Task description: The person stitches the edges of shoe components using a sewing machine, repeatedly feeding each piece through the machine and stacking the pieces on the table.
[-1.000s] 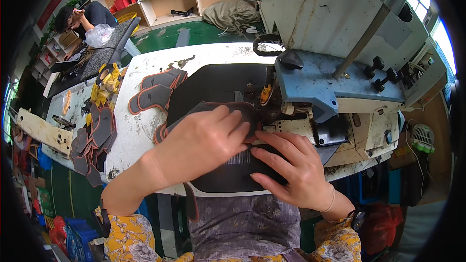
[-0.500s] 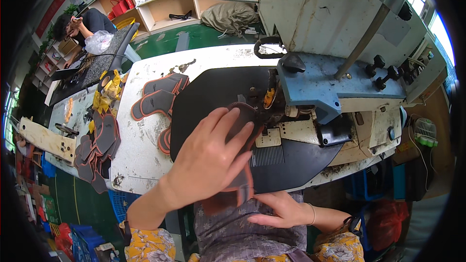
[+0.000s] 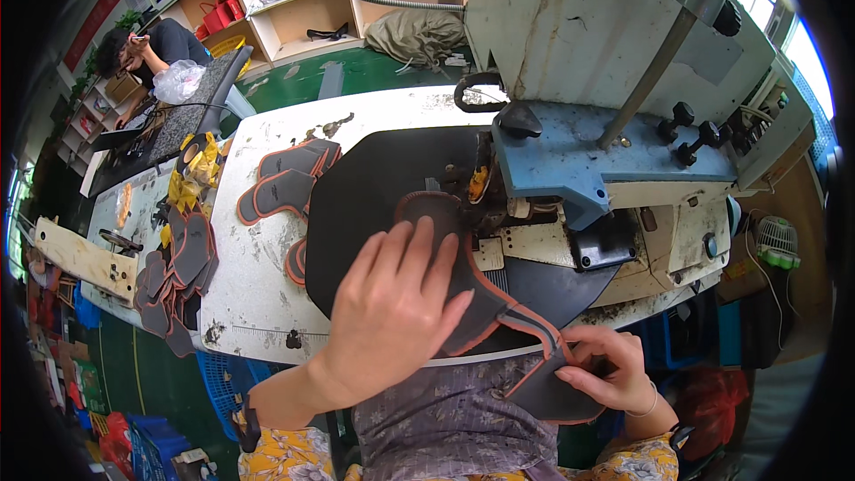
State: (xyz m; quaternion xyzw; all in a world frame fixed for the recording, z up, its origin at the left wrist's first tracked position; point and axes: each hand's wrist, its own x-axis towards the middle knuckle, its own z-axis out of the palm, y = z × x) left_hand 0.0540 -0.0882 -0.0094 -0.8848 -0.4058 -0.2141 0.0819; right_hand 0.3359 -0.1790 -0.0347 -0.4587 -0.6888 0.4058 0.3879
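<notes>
A dark grey shoe-upper piece (image 3: 472, 325) with orange edges lies partly on the black plate (image 3: 356, 178) of a machine. My left hand (image 3: 392, 303) rests on it with fingers stretched out, pressing it flat and hiding part of it. Its curved top end sits beside the machine's working head (image 3: 485, 200). A narrow strap of the piece runs to the lower right. There my right hand (image 3: 614, 370) pinches the edge of a wider section that hangs past the table's front edge, over my lap.
The blue machine arm (image 3: 570, 151) stands right of the plate. More grey pieces (image 3: 280, 191) lie on the white table (image 3: 254, 285), others heaped on a side table (image 3: 183, 254). A person (image 3: 165, 44) sits at a far-left desk. A small fan (image 3: 777, 240) stands at right.
The upper piece has been spread out, its strap and lower section drawn to the right. My right hand has moved right and up and now pinches that section. My left hand's fingers lie flatter.
</notes>
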